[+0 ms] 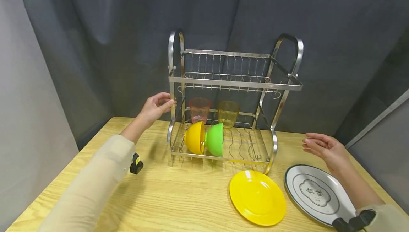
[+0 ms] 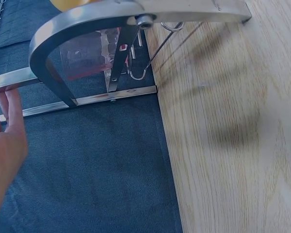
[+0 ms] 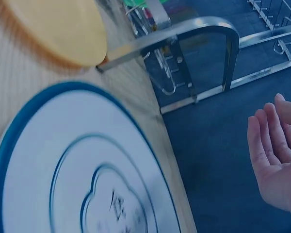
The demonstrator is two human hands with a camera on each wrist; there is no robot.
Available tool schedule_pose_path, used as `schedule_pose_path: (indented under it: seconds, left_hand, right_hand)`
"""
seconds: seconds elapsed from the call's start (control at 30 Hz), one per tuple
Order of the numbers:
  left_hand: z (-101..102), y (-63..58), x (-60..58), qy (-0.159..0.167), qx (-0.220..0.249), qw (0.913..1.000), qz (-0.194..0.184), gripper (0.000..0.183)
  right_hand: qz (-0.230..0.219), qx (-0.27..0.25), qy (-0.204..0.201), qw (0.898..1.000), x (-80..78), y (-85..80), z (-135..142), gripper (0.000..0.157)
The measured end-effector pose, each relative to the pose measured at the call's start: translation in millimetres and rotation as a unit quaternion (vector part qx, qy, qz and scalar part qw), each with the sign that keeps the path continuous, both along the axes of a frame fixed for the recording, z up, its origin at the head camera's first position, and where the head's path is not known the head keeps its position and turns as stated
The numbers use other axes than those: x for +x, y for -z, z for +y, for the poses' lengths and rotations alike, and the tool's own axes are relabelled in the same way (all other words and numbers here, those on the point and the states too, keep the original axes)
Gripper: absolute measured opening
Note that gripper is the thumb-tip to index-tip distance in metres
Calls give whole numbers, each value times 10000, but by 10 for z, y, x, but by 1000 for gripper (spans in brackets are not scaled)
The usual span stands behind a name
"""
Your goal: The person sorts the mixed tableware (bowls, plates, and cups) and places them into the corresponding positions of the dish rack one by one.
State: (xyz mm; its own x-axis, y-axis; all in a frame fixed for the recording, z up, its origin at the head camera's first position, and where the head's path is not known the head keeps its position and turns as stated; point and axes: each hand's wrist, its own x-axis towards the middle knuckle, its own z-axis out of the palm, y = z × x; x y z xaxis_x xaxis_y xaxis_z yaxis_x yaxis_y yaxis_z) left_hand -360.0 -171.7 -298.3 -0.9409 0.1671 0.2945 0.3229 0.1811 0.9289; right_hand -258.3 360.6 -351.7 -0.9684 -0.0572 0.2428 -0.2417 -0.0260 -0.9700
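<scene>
A two-tier metal dish rack [image 1: 236, 82] stands on the table. My left hand [image 1: 156, 107] is at its left upright, thumb by the front and fingertips reaching behind; in the left wrist view the fingers [image 2: 12, 109] meet the metal bar. On the lower tier a yellow bowl [image 1: 194, 138] and a green bowl [image 1: 214, 139] stand on their sides. Behind them are a pink cup [image 1: 199, 109] and an amber cup [image 1: 228, 114]. My right hand [image 1: 327, 150] hovers right of the rack, fingers loosely bent, holding nothing.
In front of the rack lies a yellow plate [image 1: 257, 198]. A white plate [image 1: 319, 193] with a dark rim lies right of it, partly under my right forearm. Dark curtain [image 1: 134, 47] hangs behind the wooden table [image 1: 172, 196].
</scene>
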Motion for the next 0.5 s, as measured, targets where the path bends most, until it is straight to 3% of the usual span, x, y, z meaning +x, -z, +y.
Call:
schedule_pose_path:
  seconds: [0.23,0.5]
  left_hand:
    - [25,12,-1,62,51,10000,-25,25]
    - [23,-16,20,31,135,9999,78,22]
  right_hand:
    - [-231,117,36,9997,153,136,170,31]
    - [-624,582,-57,9963,192,248,181,30]
